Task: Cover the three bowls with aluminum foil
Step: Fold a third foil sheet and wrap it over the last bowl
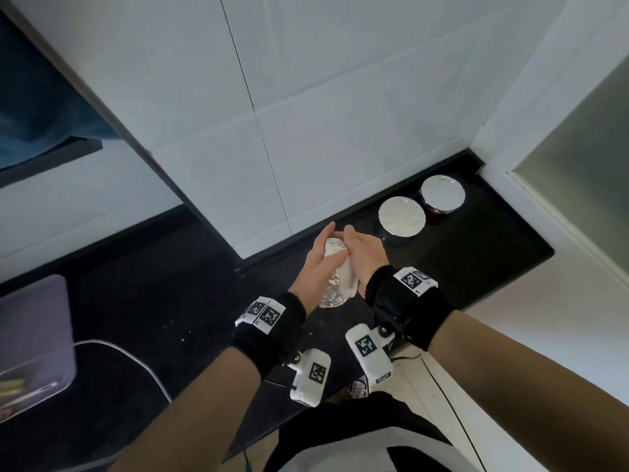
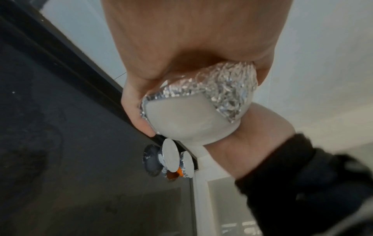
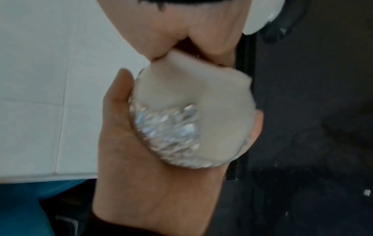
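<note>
Both hands hold a white bowl (image 1: 344,284) on its side above the black counter (image 1: 476,267), with crinkled aluminum foil (image 1: 332,296) folded over its rim. My left hand (image 1: 318,264) cups the foil-covered mouth and my right hand (image 1: 362,253) grips the base. The left wrist view shows the bowl (image 2: 181,121), the foil (image 2: 228,89) and my right hand (image 2: 252,143) under it. From the right wrist the bowl (image 3: 201,95) and foil (image 3: 167,132) lie in my left hand (image 3: 151,175). Two foil-covered bowls (image 1: 402,216) (image 1: 442,193) stand at the back right.
A white tiled wall (image 1: 306,114) rises directly behind the counter. A grey-lilac container (image 1: 34,335) and a white cable (image 1: 136,356) lie at the left. The counter's front edge and a pale floor (image 1: 510,335) are at the lower right.
</note>
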